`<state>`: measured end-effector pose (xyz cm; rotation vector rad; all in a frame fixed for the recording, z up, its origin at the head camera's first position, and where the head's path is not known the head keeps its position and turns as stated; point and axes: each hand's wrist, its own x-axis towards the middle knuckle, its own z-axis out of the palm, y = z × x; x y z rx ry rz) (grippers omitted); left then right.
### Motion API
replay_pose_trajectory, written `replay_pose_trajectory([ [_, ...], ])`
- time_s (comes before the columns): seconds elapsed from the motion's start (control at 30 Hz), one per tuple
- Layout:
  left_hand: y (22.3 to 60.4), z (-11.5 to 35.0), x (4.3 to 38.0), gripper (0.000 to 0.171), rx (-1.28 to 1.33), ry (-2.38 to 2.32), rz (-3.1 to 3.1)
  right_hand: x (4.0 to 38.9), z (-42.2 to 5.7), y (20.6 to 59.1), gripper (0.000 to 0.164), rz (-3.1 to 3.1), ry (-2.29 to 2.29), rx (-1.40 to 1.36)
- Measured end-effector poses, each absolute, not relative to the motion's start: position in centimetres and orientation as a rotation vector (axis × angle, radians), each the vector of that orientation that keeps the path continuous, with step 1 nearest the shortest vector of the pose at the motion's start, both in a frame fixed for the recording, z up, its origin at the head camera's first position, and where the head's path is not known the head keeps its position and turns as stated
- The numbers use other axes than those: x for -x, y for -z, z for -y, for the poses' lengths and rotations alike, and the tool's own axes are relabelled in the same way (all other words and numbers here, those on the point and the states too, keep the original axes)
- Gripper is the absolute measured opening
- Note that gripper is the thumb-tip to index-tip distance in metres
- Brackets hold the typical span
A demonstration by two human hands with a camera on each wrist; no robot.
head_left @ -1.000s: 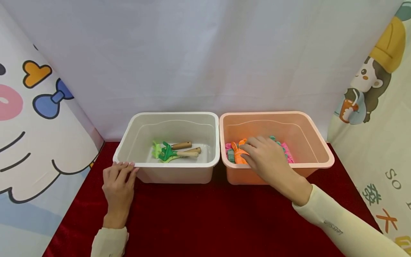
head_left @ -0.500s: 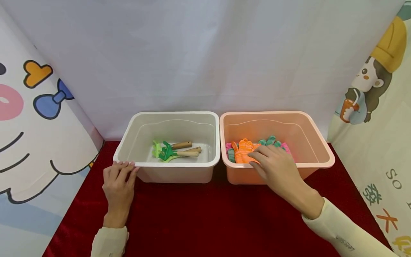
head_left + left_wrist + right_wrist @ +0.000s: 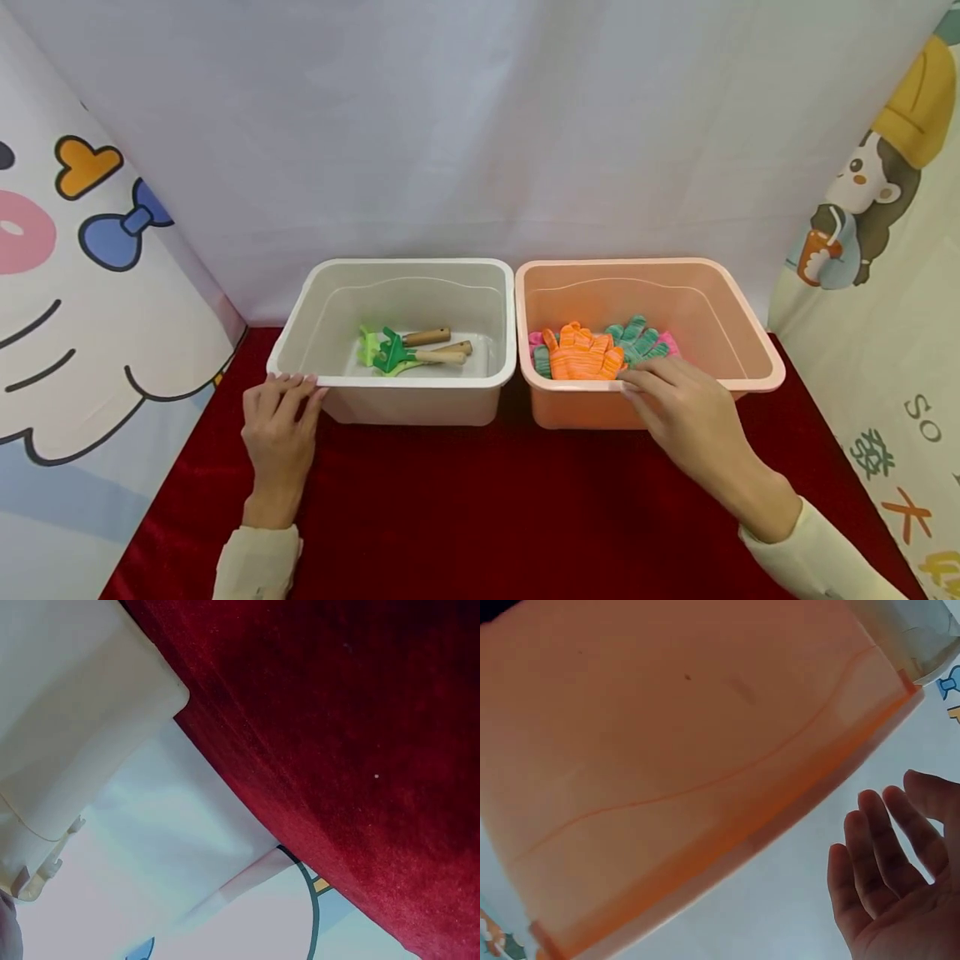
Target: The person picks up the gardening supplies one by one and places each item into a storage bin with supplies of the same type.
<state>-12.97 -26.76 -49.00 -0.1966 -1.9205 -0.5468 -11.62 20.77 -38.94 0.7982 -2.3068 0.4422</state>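
Note:
My left hand [image 3: 279, 433] rests with its fingertips on the front left rim of the white bin [image 3: 408, 404]. Inside that bin lie several small garden tools, among them a dark green rake [image 3: 392, 352] with a pale wooden handle. My right hand [image 3: 693, 417] is over the front rim of the peach bin [image 3: 585, 408], its fingers loosely bent and holding nothing, as the right wrist view shows. An orange knit glove [image 3: 583, 354] lies spread flat in the peach bin, left of the right hand. Beside it is a green glove [image 3: 636, 340], with pink fabric [image 3: 667, 342] partly hidden.
Both bins stand side by side on a dark red cloth [image 3: 465, 508], close to a pale curtain [image 3: 420, 133] behind. Printed fabric panels [image 3: 892, 333] flank the space on both sides.
My right hand has drawn back from over the gloves to the right and toward me, leaving the orange glove in fuller view. The left hand stays on the white bin's rim.

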Motion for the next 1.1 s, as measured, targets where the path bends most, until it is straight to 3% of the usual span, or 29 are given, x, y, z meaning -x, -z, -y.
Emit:
replay_pose_trajectory([
  [0.13, 48.8, 26.8, 12.9, 0.024, 0.199, 0.536, 1.945, 11.2, -21.6, 39.4, 0.049, 2.294, -0.461, -0.758],
  [0.2, 48.6, 26.8, 12.8, 0.024, 0.204, 0.529, 1.955, 11.0, -22.0, 39.6, 0.058, 2.283, -0.464, -0.734],
  [1.1, 48.4, 27.4, 11.2, 0.036, 0.272, 0.645, 2.071, 8.5, -29.0, 43.9, 0.06, 2.229, -0.518, -0.561],
])
